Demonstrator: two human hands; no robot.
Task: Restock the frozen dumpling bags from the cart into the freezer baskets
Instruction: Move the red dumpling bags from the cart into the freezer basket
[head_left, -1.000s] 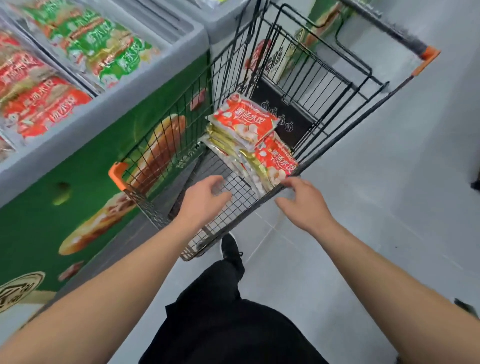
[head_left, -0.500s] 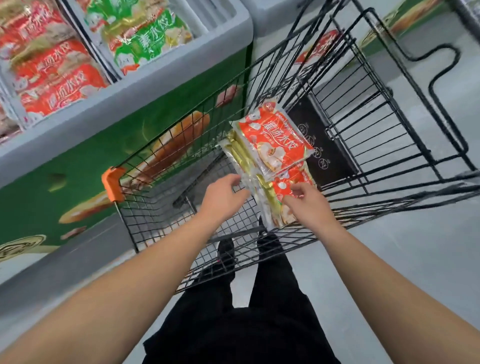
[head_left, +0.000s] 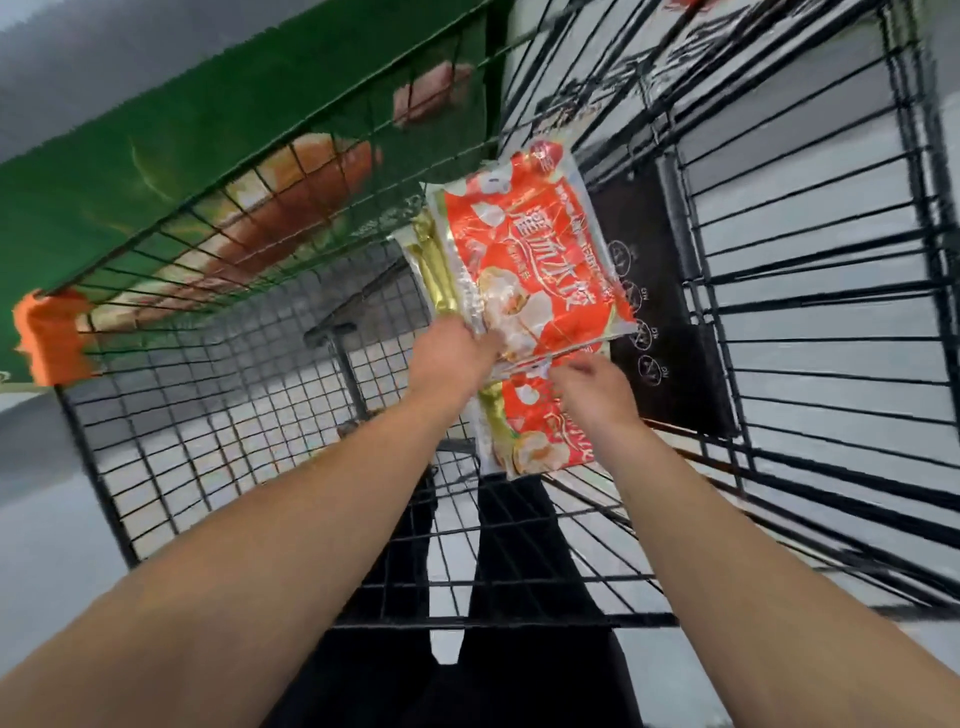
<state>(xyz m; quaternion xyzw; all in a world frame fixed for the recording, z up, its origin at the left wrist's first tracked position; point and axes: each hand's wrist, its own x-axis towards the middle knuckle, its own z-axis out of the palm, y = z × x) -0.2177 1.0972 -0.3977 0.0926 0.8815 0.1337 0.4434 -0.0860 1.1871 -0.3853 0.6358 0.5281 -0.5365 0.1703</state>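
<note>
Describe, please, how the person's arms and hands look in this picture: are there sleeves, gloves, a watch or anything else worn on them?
Both forearms are bare for as far as the frame shows them, with no sleeve in view. The left hand and the right hand wear no gloves. No watch, bracelet or ring shows, though the picture is slightly blurred. Dark trousers show below, through the cart's wire.

arms (head_left: 291, 561): bare, no sleeves | legs: black trousers (head_left: 524, 670)
</note>
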